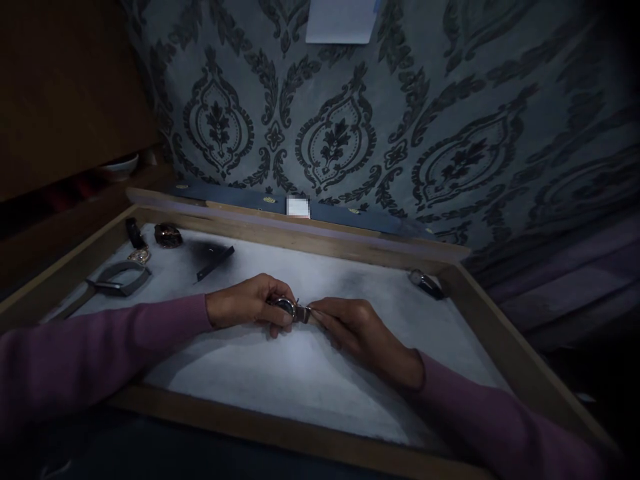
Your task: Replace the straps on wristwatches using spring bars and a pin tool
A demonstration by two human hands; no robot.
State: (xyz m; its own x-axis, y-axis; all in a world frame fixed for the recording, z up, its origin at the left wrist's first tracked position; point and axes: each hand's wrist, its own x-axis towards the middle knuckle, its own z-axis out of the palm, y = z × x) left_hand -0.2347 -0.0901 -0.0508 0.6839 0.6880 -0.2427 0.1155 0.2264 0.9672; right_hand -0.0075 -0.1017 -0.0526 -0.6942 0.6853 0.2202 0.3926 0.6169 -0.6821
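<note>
Lying left, grey band (136, 283); far right, 1 wristwatch (426, 284); left hand (254, 301), right hand (359, 327) clamped on silver-rimmed watch (285, 306); wooden tray (250, 424); patterned wallpaper (335, 139)

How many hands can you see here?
2: the left hand holds a watch around its case, above the tray; the right hand, beside it, has its fingers at the band.

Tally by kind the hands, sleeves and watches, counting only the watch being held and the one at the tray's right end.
Hands: 2 (left hand, right hand)
Sleeves: 2
Watches: 2 (held watch, right-end watch)
Total: 6
</note>
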